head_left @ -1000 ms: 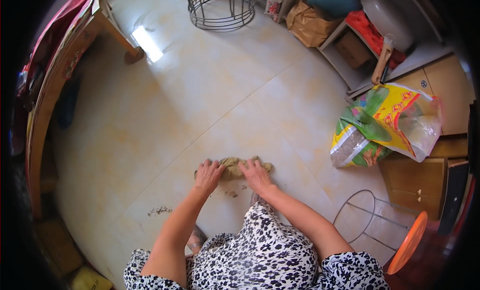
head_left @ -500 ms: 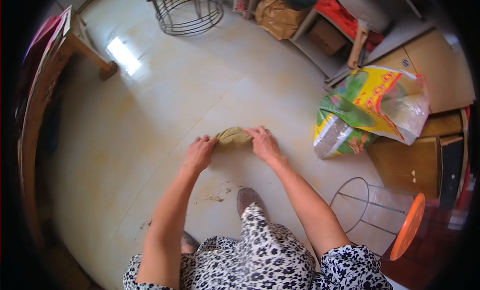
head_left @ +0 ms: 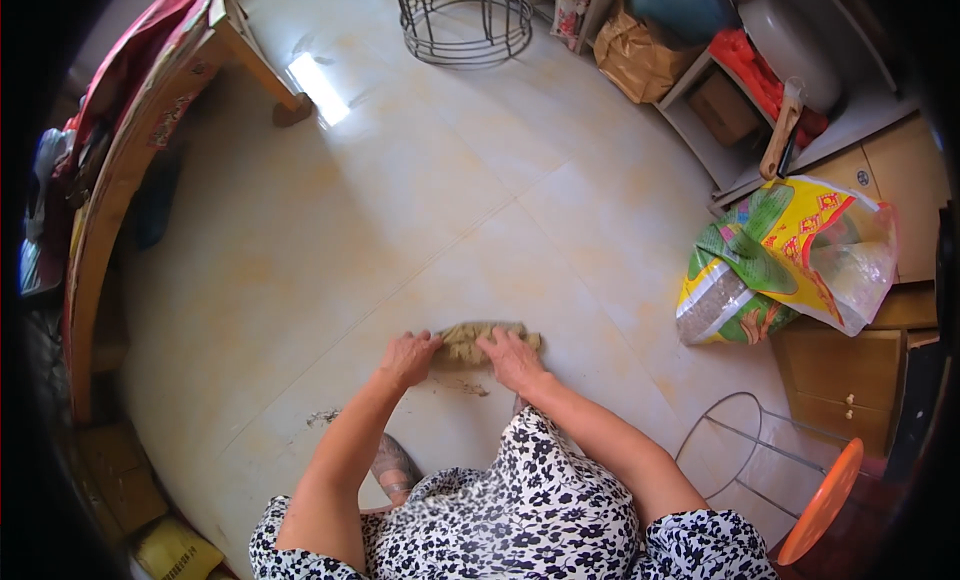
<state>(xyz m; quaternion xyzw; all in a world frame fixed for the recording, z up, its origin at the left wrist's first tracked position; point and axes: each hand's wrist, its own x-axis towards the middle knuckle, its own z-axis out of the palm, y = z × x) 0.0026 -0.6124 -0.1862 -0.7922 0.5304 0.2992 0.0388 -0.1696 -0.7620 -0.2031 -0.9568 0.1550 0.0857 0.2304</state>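
Note:
A bunched, olive-tan cloth (head_left: pixel 463 344) lies low at the tiled floor, stretched between my two hands. My left hand (head_left: pixel 409 358) is closed on its left end. With fingers bent over it, my right hand (head_left: pixel 513 361) grips the cloth toward its right end, and a little of the fabric sticks out beyond the fingers. Just on my side of the cloth there is a streak of brown dirt (head_left: pixel 462 387) on the floor. More dark crumbs (head_left: pixel 323 417) lie to the left, beside my left forearm.
At right stand a yellow-and-green plastic sack (head_left: pixel 735 280), a wooden cabinet (head_left: pixel 835 375) and a wire-legged stool with an orange seat (head_left: pixel 822 502). A wooden-legged table (head_left: pixel 262 65) is at left. A round wire frame (head_left: pixel 465 40) and a brown paper bag (head_left: pixel 635 55) stand at the far side.
My hands have drawn the cloth toward me, closer to the dirt streak. It is more bunched, and my right hand sits further over it. The view has shifted, too.

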